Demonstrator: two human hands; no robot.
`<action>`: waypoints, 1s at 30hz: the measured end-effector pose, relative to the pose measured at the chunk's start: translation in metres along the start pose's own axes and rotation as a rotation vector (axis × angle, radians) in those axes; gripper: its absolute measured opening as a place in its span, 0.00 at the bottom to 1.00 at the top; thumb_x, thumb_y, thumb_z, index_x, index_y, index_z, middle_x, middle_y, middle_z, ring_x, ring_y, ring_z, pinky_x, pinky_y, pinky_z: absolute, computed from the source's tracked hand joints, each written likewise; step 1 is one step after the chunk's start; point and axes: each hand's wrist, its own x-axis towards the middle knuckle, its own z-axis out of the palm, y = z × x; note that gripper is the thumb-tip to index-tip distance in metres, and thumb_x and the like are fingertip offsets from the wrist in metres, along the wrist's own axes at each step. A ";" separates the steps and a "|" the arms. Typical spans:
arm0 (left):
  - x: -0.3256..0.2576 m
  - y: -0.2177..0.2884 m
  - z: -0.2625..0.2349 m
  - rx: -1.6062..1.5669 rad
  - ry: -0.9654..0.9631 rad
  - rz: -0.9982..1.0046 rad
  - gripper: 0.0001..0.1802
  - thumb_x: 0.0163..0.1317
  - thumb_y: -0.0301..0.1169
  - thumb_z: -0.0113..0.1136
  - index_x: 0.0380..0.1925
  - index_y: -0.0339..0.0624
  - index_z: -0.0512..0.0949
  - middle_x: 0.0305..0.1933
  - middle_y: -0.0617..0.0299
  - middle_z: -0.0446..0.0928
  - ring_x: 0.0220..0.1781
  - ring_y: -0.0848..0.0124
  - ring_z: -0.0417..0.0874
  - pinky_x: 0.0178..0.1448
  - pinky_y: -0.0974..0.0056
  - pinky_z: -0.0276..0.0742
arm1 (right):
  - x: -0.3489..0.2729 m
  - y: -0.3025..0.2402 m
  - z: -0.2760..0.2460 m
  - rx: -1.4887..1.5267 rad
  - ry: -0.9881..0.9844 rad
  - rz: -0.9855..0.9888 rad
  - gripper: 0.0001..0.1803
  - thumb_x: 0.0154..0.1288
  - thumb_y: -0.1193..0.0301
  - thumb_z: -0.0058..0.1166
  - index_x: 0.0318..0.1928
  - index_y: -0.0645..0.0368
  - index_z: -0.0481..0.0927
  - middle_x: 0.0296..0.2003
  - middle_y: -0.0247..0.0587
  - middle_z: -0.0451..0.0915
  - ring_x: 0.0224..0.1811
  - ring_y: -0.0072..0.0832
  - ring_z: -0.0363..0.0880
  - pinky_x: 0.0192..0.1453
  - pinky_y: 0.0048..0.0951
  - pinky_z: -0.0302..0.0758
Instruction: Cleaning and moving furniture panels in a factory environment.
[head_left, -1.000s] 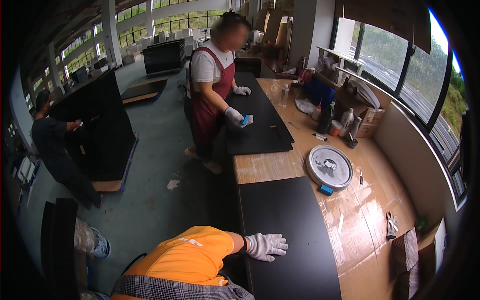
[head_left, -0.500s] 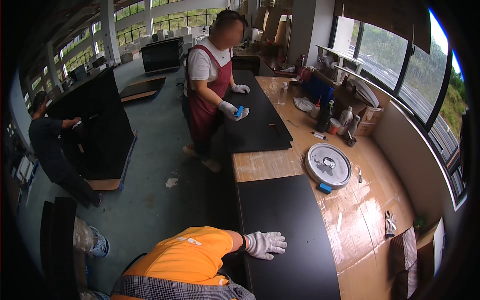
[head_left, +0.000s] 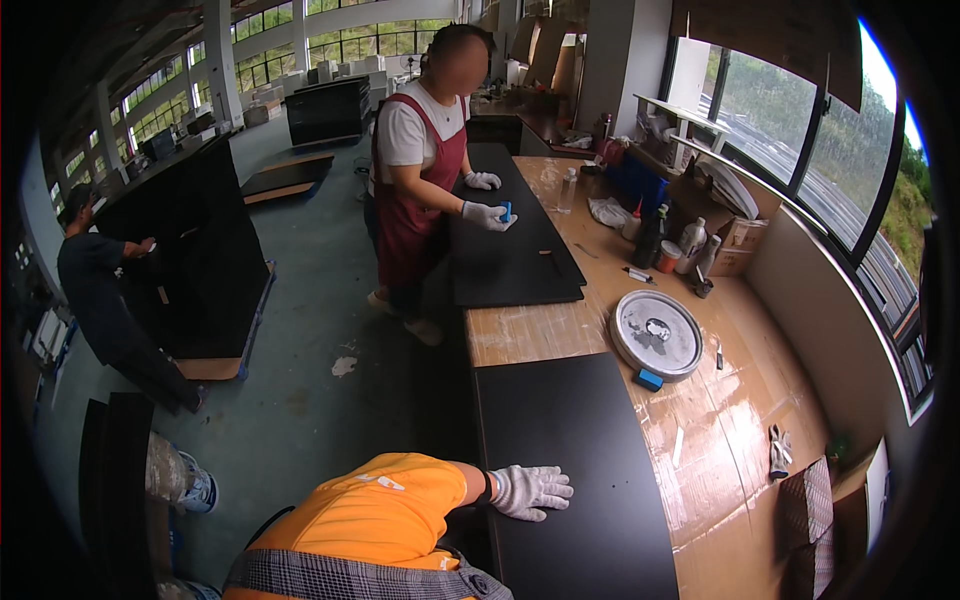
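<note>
1. Although only one gloved hand (head_left: 530, 491) showed in the head view, its state was plain: the fingers lay spread and flat on the near black panel (head_left: 575, 470), palm down, gripping nothing. It reached out past an orange sleeve (head_left: 385, 510); whether it was the left or the right hand I could not tell, and no second hand of the wearer was in view.
2. The near black panel lay flat on the wooden bench (head_left: 745, 400), its left edge along the bench's near-left side, and the hand pressed close to that edge, probably to keep the sheet steady.
3. Just right of the panel's far corner sat a round grey disc (head_left: 657, 335) with a small blue block (head_left: 648, 380) touching its near rim, both within reach of the panel.
4. Farther along the bench, a co-worker in a red apron (head_left: 425, 190) stood at a second black panel (head_left: 510, 240), holding a small blue piece (head_left: 506, 212) in one gloved hand against its surface.
5. Bottles and boxes (head_left: 690, 235) stood at the far right by the window, clear of both panels.
</note>
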 end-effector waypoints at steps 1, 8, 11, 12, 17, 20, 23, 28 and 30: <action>-0.003 -0.003 0.003 -0.013 0.010 -0.005 0.29 0.66 0.45 0.48 0.64 0.45 0.67 0.72 0.51 0.59 0.76 0.53 0.52 0.78 0.49 0.41 | -0.028 -0.011 0.010 -0.019 0.130 0.047 0.16 0.63 0.76 0.50 0.17 0.52 0.74 0.17 0.32 0.71 0.11 0.23 0.67 0.15 0.30 0.62; -0.011 -0.001 0.007 0.013 0.063 -0.010 0.27 0.66 0.45 0.50 0.62 0.46 0.68 0.70 0.52 0.62 0.74 0.53 0.57 0.77 0.47 0.45 | 0.004 -0.001 -0.006 0.052 0.041 0.015 0.15 0.62 0.76 0.50 0.17 0.53 0.75 0.19 0.33 0.73 0.12 0.23 0.69 0.16 0.29 0.63; -0.011 -0.002 0.008 0.002 0.054 -0.003 0.28 0.66 0.45 0.49 0.63 0.46 0.68 0.70 0.51 0.61 0.74 0.53 0.55 0.78 0.48 0.44 | 0.002 0.000 -0.003 -0.003 0.078 0.008 0.16 0.61 0.76 0.51 0.16 0.52 0.73 0.17 0.32 0.72 0.11 0.22 0.67 0.15 0.29 0.62; -0.010 -0.003 0.007 -0.012 0.033 -0.007 0.28 0.66 0.45 0.48 0.63 0.45 0.67 0.71 0.50 0.60 0.75 0.53 0.53 0.78 0.48 0.42 | -0.003 -0.001 -0.003 -0.025 0.101 0.010 0.16 0.61 0.77 0.51 0.15 0.52 0.73 0.17 0.32 0.72 0.11 0.21 0.67 0.14 0.29 0.61; -0.007 -0.003 0.005 -0.002 0.028 -0.008 0.28 0.66 0.45 0.48 0.63 0.45 0.67 0.71 0.50 0.59 0.75 0.53 0.53 0.78 0.48 0.42 | -0.032 -0.015 0.009 -0.116 0.179 0.023 0.18 0.60 0.77 0.51 0.13 0.51 0.70 0.15 0.30 0.71 0.09 0.20 0.65 0.13 0.28 0.59; -0.007 -0.002 0.002 -0.005 0.016 -0.019 0.28 0.66 0.45 0.48 0.63 0.45 0.68 0.71 0.50 0.59 0.75 0.53 0.53 0.78 0.48 0.42 | -0.042 -0.023 0.029 -0.402 0.561 0.152 0.19 0.56 0.78 0.53 0.11 0.51 0.67 0.11 0.28 0.68 0.06 0.19 0.61 0.11 0.28 0.57; -0.007 -0.003 0.004 -0.006 0.020 -0.015 0.28 0.66 0.45 0.48 0.63 0.45 0.68 0.71 0.50 0.59 0.75 0.53 0.54 0.78 0.48 0.42 | -0.040 -0.024 0.025 -0.328 0.470 0.187 0.18 0.53 0.78 0.54 0.10 0.51 0.67 0.09 0.27 0.66 0.05 0.20 0.59 0.11 0.27 0.57; -0.008 -0.002 0.003 0.045 0.044 -0.004 0.28 0.66 0.46 0.48 0.63 0.47 0.68 0.70 0.53 0.62 0.74 0.54 0.56 0.77 0.47 0.45 | -0.058 -0.025 0.024 -0.134 0.425 0.147 0.18 0.55 0.78 0.53 0.11 0.51 0.70 0.10 0.28 0.67 0.06 0.21 0.61 0.11 0.27 0.58; -0.009 -0.002 0.003 0.053 0.043 -0.005 0.28 0.66 0.47 0.48 0.63 0.47 0.68 0.70 0.53 0.62 0.74 0.55 0.56 0.77 0.47 0.45 | -0.072 -0.029 0.027 -0.070 0.446 0.145 0.18 0.56 0.78 0.52 0.11 0.51 0.71 0.10 0.29 0.68 0.06 0.21 0.62 0.12 0.27 0.59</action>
